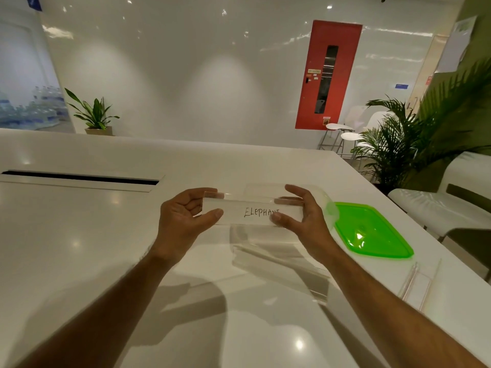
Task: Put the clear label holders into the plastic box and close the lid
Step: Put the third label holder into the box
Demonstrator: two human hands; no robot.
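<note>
Bright, even overhead light. Ceiling lamps glare as white spots on the glossy counter [79,235] and wall [186,62]; soft arm shadows fall near its front edge. Wide-angle bending curves the edges; focus slightly soft.

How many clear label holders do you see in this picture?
3. One, marked ELEPHANT, is held up by the left hand and right hand. One lies on the table below. One lies near the right edge. Others may be hidden.

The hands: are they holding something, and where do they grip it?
Yes. The left hand and right hand hold a clear label holder, marked ELEPHANT, by its two ends.
</note>
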